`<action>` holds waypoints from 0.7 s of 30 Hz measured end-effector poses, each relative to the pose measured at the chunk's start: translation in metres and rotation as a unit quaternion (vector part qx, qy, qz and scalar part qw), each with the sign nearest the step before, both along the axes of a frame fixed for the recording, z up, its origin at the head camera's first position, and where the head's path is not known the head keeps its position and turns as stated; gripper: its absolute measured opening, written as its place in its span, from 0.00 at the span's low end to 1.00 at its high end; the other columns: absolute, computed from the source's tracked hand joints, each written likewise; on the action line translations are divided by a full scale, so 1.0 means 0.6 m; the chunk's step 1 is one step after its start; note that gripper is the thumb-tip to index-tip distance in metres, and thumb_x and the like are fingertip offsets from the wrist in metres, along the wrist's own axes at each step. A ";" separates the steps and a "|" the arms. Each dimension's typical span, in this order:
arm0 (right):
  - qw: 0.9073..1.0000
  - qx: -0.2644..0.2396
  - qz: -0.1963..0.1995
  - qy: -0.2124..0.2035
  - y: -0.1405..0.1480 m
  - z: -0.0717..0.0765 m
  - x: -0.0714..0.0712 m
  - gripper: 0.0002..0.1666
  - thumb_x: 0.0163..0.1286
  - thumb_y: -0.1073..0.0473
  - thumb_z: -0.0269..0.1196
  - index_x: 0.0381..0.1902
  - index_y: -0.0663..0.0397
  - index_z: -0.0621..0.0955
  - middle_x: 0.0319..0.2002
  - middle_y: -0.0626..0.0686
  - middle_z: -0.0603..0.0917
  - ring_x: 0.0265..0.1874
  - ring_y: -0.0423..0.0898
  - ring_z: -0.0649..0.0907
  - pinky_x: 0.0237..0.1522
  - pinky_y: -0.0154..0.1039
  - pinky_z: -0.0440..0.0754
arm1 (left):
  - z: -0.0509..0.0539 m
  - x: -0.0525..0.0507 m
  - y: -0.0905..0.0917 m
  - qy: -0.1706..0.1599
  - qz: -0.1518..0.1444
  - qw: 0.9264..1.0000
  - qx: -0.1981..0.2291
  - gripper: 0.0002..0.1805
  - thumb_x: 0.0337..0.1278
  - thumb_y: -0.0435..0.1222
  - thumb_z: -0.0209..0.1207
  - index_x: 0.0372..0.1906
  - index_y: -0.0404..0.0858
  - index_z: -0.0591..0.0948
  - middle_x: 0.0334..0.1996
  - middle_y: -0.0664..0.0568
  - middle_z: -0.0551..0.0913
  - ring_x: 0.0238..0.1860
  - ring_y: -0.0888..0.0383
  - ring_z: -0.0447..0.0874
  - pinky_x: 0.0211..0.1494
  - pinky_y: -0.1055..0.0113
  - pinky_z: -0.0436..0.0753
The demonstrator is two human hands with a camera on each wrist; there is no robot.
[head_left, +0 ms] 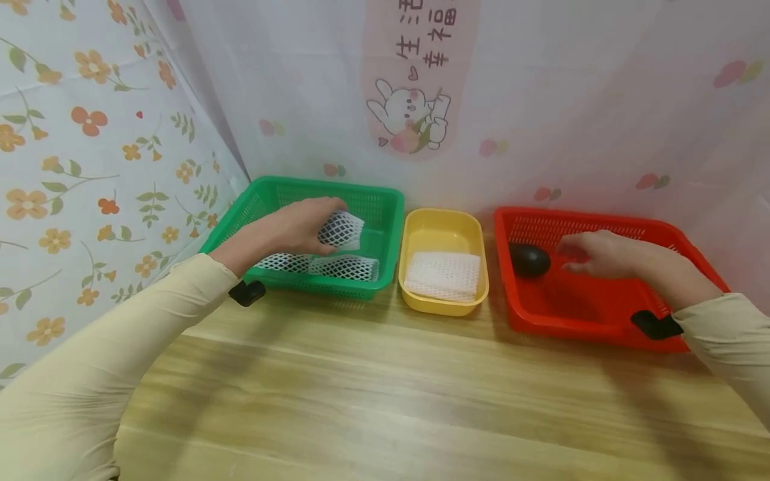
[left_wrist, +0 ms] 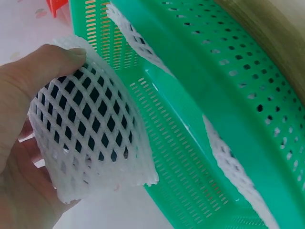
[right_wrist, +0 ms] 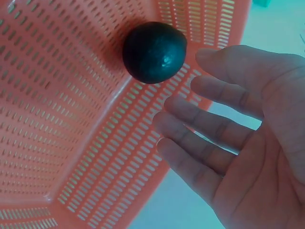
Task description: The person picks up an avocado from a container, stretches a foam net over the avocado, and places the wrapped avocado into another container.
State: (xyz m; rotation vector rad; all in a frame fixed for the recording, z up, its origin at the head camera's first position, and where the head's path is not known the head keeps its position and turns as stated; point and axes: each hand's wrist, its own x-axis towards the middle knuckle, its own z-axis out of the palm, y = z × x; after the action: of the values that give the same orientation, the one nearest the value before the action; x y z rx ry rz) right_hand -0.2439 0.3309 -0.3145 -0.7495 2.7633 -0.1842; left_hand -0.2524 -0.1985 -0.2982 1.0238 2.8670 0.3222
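Note:
My left hand (head_left: 301,224) grips a dark fruit in a white foam net (left_wrist: 90,119), the thumb on its upper side, above the green basket (head_left: 397,200). The net's lower end hangs loose past the fruit. Further white-netted dark fruits (head_left: 345,268) lie along the basket's near side. At the right, my right hand (head_left: 607,255) is over the red basket (head_left: 601,329), fingers apart and slightly bent, holding nothing. Just beyond its fingertips a bare, dark, egg-shaped fruit (right_wrist: 155,52), like an avocado, lies against the basket's left wall.
Between the baskets stands a yellow tray (head_left: 442,230) with a stack of flat white foam nets (head_left: 444,274). All three containers are on a wooden table (head_left: 385,401), close to a printed curtain (head_left: 301,100) behind. A flowered cloth (head_left: 90,200) hangs at the left.

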 end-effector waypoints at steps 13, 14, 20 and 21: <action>1.000 -0.002 -0.015 0.002 0.001 -0.017 -0.019 0.31 0.66 0.59 0.71 0.61 0.70 0.76 0.53 0.65 0.81 0.53 0.65 0.80 0.53 0.65 0.75 | -0.003 -0.030 0.033 -0.042 0.020 0.997 -0.061 0.37 0.56 0.38 0.71 0.67 0.33 0.67 0.56 0.42 0.74 0.52 0.48 0.75 0.58 0.53 0.75; 1.000 -0.002 -0.013 0.002 0.000 -0.018 -0.021 0.31 0.66 0.59 0.71 0.61 0.70 0.76 0.53 0.66 0.81 0.53 0.65 0.80 0.53 0.65 0.75 | -0.004 -0.031 0.035 -0.047 0.020 0.997 -0.065 0.37 0.57 0.37 0.71 0.67 0.33 0.67 0.56 0.42 0.74 0.52 0.48 0.75 0.58 0.53 0.75; 1.000 0.005 -0.016 -0.009 -0.005 -0.025 -0.030 0.32 0.65 0.59 0.72 0.62 0.70 0.76 0.54 0.67 0.81 0.54 0.67 0.78 0.53 0.66 0.75 | -0.006 -0.035 0.042 -0.062 0.017 0.994 -0.087 0.37 0.57 0.38 0.71 0.67 0.33 0.67 0.57 0.42 0.73 0.54 0.48 0.74 0.59 0.53 0.75; 1.000 0.006 -0.017 -0.009 -0.005 -0.026 -0.031 0.33 0.64 0.58 0.73 0.62 0.69 0.76 0.54 0.66 0.81 0.53 0.67 0.79 0.53 0.66 0.75 | -0.005 -0.036 0.044 -0.063 0.016 0.994 -0.090 0.37 0.57 0.38 0.71 0.67 0.33 0.67 0.57 0.42 0.73 0.54 0.48 0.74 0.59 0.53 0.74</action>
State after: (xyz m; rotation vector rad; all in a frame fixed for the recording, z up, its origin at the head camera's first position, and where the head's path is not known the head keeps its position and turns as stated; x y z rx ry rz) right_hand -0.2628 0.3280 -0.3303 -0.6953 2.7592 -0.1804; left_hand -0.2739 -0.1723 -0.3011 0.8936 2.7426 0.1218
